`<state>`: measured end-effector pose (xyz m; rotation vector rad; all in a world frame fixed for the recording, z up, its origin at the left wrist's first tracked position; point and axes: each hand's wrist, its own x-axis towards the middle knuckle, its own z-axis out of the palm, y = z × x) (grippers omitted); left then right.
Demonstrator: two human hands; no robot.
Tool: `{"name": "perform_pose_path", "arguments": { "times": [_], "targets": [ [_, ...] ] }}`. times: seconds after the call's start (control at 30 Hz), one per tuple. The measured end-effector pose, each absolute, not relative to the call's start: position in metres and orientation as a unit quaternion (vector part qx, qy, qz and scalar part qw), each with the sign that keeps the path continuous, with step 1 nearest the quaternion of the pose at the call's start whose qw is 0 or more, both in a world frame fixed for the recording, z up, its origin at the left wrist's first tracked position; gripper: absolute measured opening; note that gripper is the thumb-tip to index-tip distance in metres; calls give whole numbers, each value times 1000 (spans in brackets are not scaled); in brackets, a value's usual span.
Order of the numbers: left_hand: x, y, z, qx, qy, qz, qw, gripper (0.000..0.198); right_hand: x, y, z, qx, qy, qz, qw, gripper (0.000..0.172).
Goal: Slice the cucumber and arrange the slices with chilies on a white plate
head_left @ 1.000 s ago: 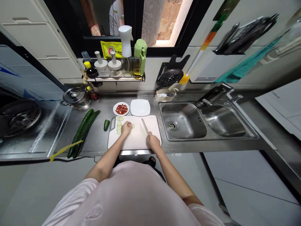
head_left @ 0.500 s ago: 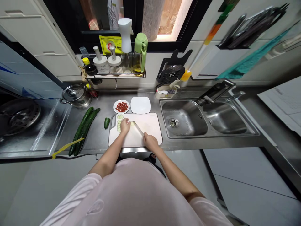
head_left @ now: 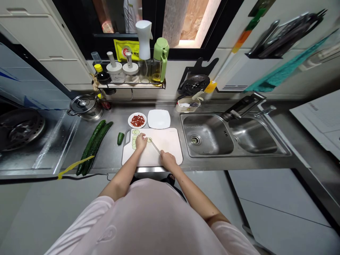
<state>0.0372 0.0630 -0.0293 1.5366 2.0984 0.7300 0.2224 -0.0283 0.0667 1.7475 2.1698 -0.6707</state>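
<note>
My left hand (head_left: 141,142) rests on the white cutting board (head_left: 172,141), its fingers curled around what looks like a piece of cucumber (head_left: 149,140), mostly hidden; a pale round face shows at the fingertips. In my right hand (head_left: 168,160) is a knife (head_left: 156,147), gripped by its handle near the board's front edge. The blade slants up and left, its tip at that pale round face. Several thin cucumber slices (head_left: 135,132) lie at the board's left, partly behind my left hand. A short cucumber end (head_left: 120,138) sits left of the board.
Behind the board stand a plate of chopped red pieces (head_left: 137,120) and a white plate (head_left: 159,119). Two whole cucumbers (head_left: 95,147) lie left, crossed by a yellow strip (head_left: 75,165). A double sink (head_left: 208,136) is at right. A lidded pot (head_left: 85,106) stands back left.
The knife and my right hand have shifted slightly left, with the tip still at the cucumber. My left hand stays in place. The whole view has moved a little.
</note>
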Motion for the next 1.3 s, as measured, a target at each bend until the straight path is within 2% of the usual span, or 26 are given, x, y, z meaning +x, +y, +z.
{"name": "perform_pose_path", "arguments": {
  "times": [0.43,1.3],
  "targets": [
    [37,65,-31,541,766,257,234,18,234,-18,69,573,759,-254,173,28],
    [38,64,-27,541,769,246,237,18,220,1,69,573,754,-274,168,26]
  ]
}}
